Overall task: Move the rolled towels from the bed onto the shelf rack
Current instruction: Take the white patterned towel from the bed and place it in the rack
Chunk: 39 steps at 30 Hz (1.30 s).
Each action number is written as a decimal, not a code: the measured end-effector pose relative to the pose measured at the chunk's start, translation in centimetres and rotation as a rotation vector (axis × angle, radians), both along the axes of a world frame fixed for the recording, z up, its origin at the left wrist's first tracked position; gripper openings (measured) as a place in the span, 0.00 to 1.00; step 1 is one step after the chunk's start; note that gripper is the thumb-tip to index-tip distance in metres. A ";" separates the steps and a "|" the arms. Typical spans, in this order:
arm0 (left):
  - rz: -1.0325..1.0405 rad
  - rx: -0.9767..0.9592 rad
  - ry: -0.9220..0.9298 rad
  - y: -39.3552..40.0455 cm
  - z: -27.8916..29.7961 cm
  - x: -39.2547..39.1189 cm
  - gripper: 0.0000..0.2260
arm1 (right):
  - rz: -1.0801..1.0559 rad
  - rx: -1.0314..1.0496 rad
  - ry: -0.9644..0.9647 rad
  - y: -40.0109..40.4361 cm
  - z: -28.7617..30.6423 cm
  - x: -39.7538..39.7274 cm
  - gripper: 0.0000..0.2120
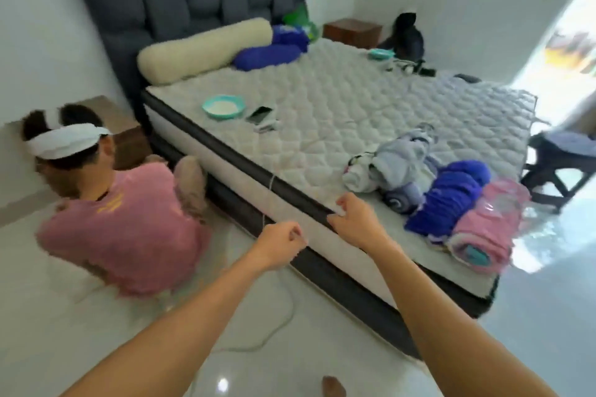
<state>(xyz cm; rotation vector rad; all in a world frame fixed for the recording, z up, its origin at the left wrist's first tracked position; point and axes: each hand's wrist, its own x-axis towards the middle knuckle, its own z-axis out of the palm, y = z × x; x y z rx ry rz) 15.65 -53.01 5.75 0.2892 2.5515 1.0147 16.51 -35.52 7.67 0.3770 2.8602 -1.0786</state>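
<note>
The left hand is closed, its fingers pinching a thin white cord. The right hand is curled at the mattress edge, holding nothing I can see. To its right lie the rolled towels: pale blue, fluffy dark blue, pink.

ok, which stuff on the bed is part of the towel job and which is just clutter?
Job:
- pink rolled towel
- blue rolled towel
- small blue-grey roll
- pale bundle, loosely rolled
Shelf rack: not in view.

Clutter:
- teal bowl
- phone
- cream bolster
- second teal bowl
- thin cord by the hands
</note>
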 end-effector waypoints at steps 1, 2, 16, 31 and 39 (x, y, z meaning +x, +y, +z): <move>-0.077 0.013 -0.037 3.6 -0.2 -0.5 0.08 | -0.085 -0.002 0.000 3.4 0.0 0.7 0.22; -0.144 0.018 -0.071 7.1 -0.4 -0.9 0.09 | -0.164 -0.004 -0.001 6.6 0.0 1.5 0.24; 0.355 0.361 -0.621 34.3 -6.4 -14.3 0.20 | -0.442 -0.104 -0.118 37.4 -5.4 -7.1 0.22; 0.490 0.449 -1.020 34.7 -11.1 -31.1 0.26 | -0.666 -0.540 -0.326 44.5 -14.4 -34.4 0.62; 0.265 0.370 -1.132 34.4 -11.9 -35.5 0.17 | -0.907 -0.642 -0.309 38.7 -10.3 -36.2 0.50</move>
